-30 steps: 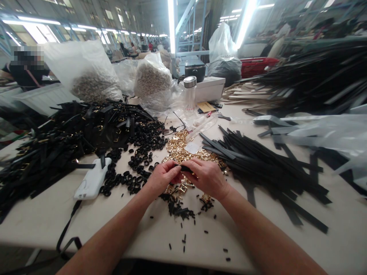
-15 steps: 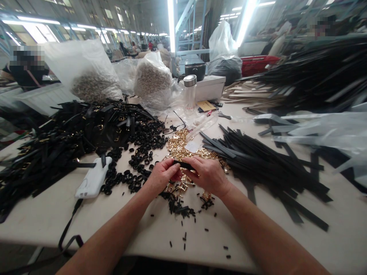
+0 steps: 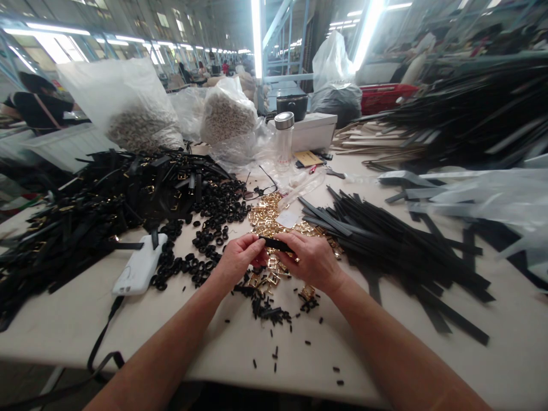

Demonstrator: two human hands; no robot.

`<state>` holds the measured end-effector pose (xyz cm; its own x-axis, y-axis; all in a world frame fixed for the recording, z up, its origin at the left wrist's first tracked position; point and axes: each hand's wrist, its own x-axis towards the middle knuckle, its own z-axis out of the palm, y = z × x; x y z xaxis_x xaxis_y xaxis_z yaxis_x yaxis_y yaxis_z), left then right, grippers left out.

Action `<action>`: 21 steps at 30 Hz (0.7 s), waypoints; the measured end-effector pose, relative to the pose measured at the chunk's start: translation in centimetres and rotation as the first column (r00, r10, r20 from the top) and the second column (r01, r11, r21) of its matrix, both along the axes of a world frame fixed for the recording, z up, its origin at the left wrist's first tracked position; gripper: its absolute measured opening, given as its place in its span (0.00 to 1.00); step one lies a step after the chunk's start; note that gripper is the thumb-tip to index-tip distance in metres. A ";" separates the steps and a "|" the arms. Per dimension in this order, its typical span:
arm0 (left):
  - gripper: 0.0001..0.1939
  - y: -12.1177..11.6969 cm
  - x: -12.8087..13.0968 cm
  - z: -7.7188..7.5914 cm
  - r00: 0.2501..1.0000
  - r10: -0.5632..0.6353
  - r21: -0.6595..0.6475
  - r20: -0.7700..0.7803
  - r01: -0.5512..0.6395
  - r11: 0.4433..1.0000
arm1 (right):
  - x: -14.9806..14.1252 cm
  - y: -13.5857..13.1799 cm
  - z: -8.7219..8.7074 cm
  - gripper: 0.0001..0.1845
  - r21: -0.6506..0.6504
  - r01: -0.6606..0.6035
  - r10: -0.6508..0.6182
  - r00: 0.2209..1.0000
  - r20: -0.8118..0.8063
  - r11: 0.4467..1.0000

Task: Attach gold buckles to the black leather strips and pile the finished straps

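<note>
Between my two hands a short black strap (image 3: 277, 244) is stretched, held over a heap of gold buckles (image 3: 268, 211). My left hand (image 3: 242, 257) pinches its left end between thumb and fingers. At the other end, my right hand (image 3: 314, 260) has closed its fingers on the strap; the fingertips are partly hidden. Small black loops (image 3: 209, 240) lie to the left of my left hand. Beyond my right hand is a pile of long black strips (image 3: 394, 245). Tiny black pieces (image 3: 269, 311) are scattered below my hands.
A heap of black straps with buckles (image 3: 94, 211) covers the left side, beside a white power bank (image 3: 140, 265) with a cord. Farther back stand a glass bottle (image 3: 284, 140), eyeglasses (image 3: 261, 191) and filled plastic bags (image 3: 226, 114). Another person (image 3: 36, 105) is at far left.
My left hand has shifted slightly left and down, and more of the black strap shows between my hands. My right hand has barely moved.
</note>
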<state>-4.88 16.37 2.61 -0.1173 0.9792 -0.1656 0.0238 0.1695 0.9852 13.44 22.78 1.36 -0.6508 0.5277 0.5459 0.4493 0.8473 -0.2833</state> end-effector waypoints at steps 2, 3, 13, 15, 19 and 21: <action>0.17 0.0 0.0 -0.2 1.000 -0.011 0.001 -0.013 0.011 1.000 | -0.1 -0.1 0.1 0.15 0.011 0.010 -0.010 1.000 -0.010 1.000; 0.17 0.1 0.0 -0.4 1.000 -0.019 0.003 -0.021 0.019 1.000 | -0.1 -0.1 0.1 0.14 0.016 0.014 -0.014 1.000 -0.016 1.000; 0.17 -0.1 0.6 -0.4 0.999 -0.053 -0.001 0.004 0.053 0.999 | -0.1 -0.1 0.1 0.13 0.036 -0.003 0.005 0.999 -0.054 0.999; 0.17 -0.1 0.7 -0.3 0.998 -0.056 0.004 0.015 0.056 0.998 | -0.1 -0.1 0.2 0.13 0.041 -0.006 0.009 0.998 -0.061 0.999; 0.16 -0.1 0.8 -0.2 0.998 -0.058 0.029 0.006 0.058 0.998 | 0.0 0.0 0.3 0.12 0.032 -0.002 0.004 0.999 -0.052 0.999; 0.16 -0.1 0.9 -0.2 0.998 -0.060 0.042 -0.006 0.060 0.997 | 0.0 0.0 0.3 0.12 0.025 -0.002 0.003 0.999 -0.045 1.000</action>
<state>-4.01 16.22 2.46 -0.0592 0.9906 -0.1236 0.0376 0.1260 0.9913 13.41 22.80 1.68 -0.6266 0.5119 0.5877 0.4347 0.8554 -0.2816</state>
